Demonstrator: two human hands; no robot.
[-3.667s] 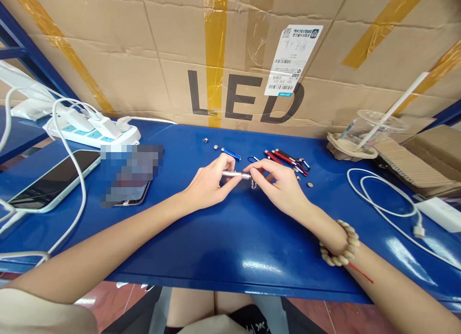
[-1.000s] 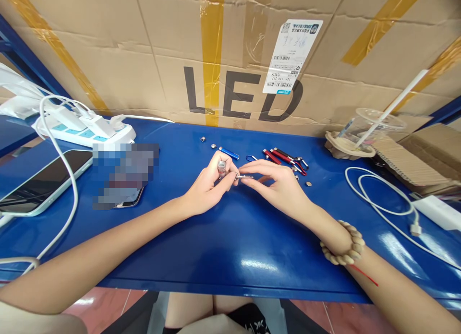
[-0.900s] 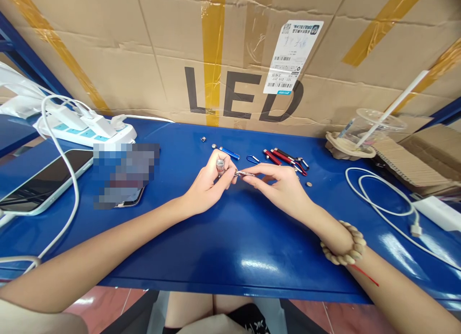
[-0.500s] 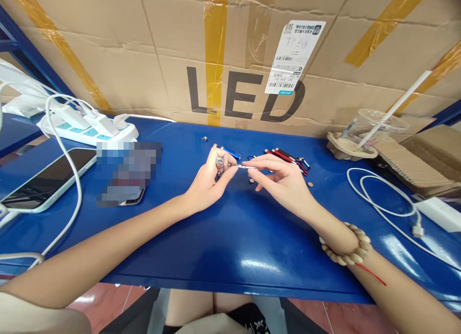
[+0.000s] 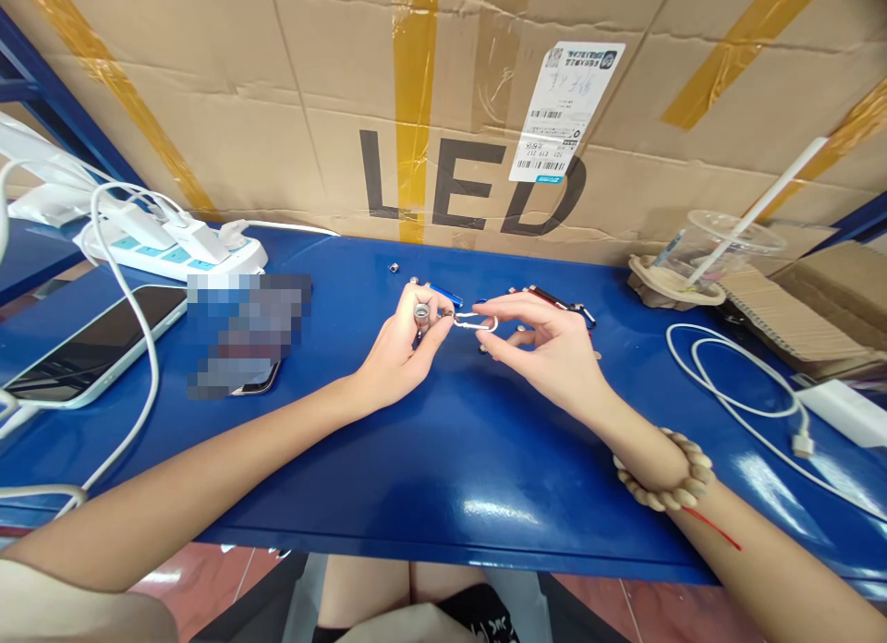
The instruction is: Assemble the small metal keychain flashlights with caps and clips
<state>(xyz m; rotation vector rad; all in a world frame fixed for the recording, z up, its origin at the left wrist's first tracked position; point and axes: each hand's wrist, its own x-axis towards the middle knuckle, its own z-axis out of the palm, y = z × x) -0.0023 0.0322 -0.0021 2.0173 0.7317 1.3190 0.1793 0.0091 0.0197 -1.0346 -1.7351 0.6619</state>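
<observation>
My left hand [image 5: 400,343] is closed around a small silver flashlight tube [image 5: 422,315], whose round open end faces up. At its thumb and fingertip pinch, a silver carabiner [image 5: 476,321] sticks out to the right. My right hand [image 5: 544,338] has its thumb and index fingertip on either side of the carabiner loop. Behind my left fingers lies a blue tube [image 5: 444,295]. Red and black tubes [image 5: 547,296] with another carabiner [image 5: 587,315] lie behind my right hand, partly hidden by it. A small metal part [image 5: 394,268] rests farther back.
A large cardboard box [image 5: 311,89] stands along the back of the blue table [image 5: 416,477]. To the left are a power strip [image 5: 228,260], a phone [image 5: 90,347] and white cables. A plastic cup [image 5: 727,246] in a carton holder and a coiled cable [image 5: 735,403] are at right.
The carabiner has turned from edge-on to showing its open loop. My right fingers have spread a little around it, while my left hand stays in place.
</observation>
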